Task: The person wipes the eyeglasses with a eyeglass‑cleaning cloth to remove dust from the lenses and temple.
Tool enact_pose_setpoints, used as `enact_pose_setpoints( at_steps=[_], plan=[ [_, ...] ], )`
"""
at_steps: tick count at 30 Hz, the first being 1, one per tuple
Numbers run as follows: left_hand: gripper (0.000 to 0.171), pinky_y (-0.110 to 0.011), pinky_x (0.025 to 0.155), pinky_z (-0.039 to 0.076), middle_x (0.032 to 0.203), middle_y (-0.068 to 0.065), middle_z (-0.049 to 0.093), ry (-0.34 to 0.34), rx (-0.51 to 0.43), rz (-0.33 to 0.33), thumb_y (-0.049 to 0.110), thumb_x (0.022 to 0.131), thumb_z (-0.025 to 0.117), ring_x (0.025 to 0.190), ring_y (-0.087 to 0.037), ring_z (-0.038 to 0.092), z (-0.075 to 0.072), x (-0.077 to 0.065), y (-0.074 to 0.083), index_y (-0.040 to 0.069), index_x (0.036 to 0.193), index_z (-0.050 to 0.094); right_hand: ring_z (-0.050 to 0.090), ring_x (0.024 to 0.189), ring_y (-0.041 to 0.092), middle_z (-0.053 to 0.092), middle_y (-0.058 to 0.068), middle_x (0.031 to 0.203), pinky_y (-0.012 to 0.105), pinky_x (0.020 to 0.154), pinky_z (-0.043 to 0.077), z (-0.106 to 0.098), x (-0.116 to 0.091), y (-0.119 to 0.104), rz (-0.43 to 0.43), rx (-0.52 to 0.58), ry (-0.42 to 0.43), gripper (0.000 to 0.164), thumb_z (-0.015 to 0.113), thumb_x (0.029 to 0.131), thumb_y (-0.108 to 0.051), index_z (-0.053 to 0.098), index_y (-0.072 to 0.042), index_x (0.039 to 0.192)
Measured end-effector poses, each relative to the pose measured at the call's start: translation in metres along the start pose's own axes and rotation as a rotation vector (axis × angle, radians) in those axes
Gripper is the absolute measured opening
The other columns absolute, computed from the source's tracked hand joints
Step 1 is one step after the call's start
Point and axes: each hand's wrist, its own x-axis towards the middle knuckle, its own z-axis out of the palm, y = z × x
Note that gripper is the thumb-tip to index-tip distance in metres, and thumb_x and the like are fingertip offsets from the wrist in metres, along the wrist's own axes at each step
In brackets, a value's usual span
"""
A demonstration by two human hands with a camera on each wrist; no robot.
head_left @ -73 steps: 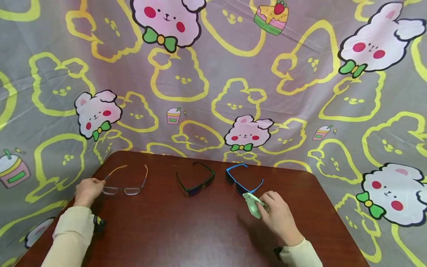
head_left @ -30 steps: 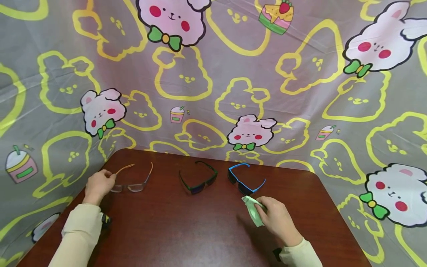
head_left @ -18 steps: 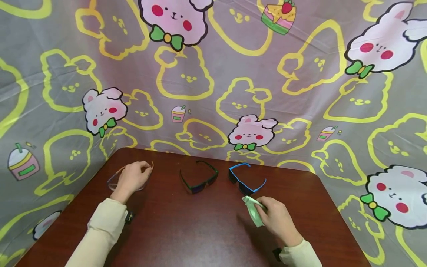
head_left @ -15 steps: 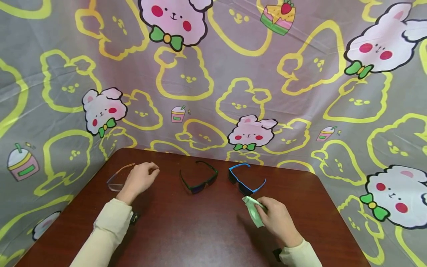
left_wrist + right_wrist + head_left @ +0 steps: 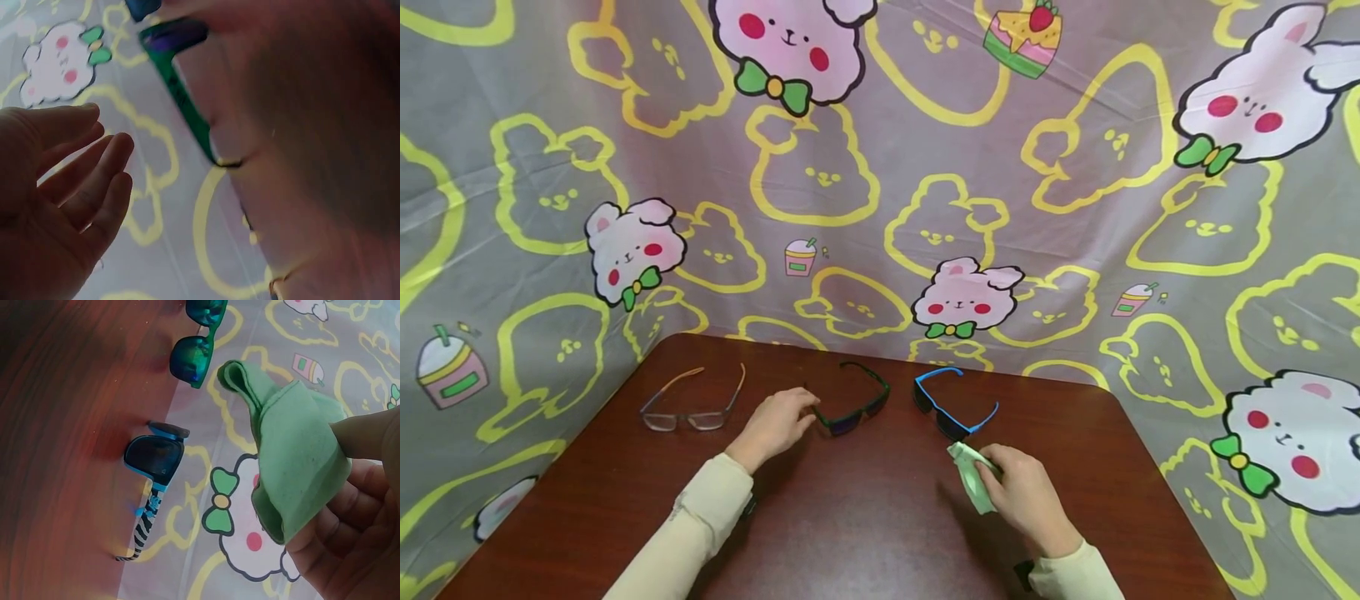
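Observation:
My left hand (image 5: pixel 777 423) is at the left arm of the dark green sunglasses (image 5: pixel 853 417); in the left wrist view its loosely bent fingers hold nothing, with the green temple (image 5: pixel 181 94) apart from them. Between thumb and fingers, my right hand (image 5: pixel 1032 498) pinches a folded light green cloth (image 5: pixel 303 447) above the table. Just behind the cloth lie the blue sunglasses (image 5: pixel 953 425), whose zebra-striped temple shows in the right wrist view. Clear-lensed eyeglasses (image 5: pixel 707 422) with orange-tipped temples lie to the left of my left hand. All three pairs have their temples unfolded.
The brown wooden table (image 5: pixel 865 517) has rounded far corners. A grey curtain (image 5: pixel 1060 108) printed with bunnies and yellow outlines surrounds its back and sides.
My left hand has left the clear eyeglasses' left temple and travelled right, past them, to the green sunglasses. The right hand with the cloth has stayed nearly in place.

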Motion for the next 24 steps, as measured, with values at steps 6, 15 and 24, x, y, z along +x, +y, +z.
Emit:
enact_pose_setpoints(
  at_steps=[6, 15, 24],
  plan=[
    [0.031, -0.042, 0.085, 0.048, 0.114, -0.010, 0.064, -0.070, 0.011, 0.017, 0.011, 0.083, 0.073, 0.100, -0.026, 0.062, 0.021, 0.006, 0.005, 0.004, 0.112, 0.067, 0.048, 0.060, 0.002, 0.057, -0.013, 0.071, 0.024, 0.054, 0.041, 0.000, -0.001, 0.001, -0.001, 0.001, 0.004, 0.017, 0.078, 0.073, -0.006, 0.066, -0.017, 0.077],
    [0.028, -0.043, 0.085, 0.048, 0.109, -0.011, 0.064, -0.110, 0.009, 0.021, 0.010, 0.083, 0.073, 0.101, -0.030, 0.061, 0.036, 0.008, 0.004, 0.002, 0.109, 0.068, 0.047, 0.060, 0.002, 0.057, -0.013, 0.070, 0.023, 0.054, 0.041, 0.000, -0.004, 0.003, 0.009, 0.000, 0.001, 0.017, 0.079, 0.073, -0.006, 0.066, -0.017, 0.077],
    [0.023, -0.041, 0.081, 0.049, 0.101, -0.008, 0.064, -0.104, 0.005, 0.036, 0.008, 0.082, 0.073, 0.095, -0.028, 0.062, 0.041, 0.009, 0.002, 0.004, 0.105, 0.069, 0.047, 0.060, 0.001, 0.057, -0.013, 0.071, 0.022, 0.054, 0.041, 0.000, -0.004, 0.003, 0.000, 0.003, 0.012, 0.018, 0.079, 0.072, -0.006, 0.066, -0.017, 0.077]
  ],
)
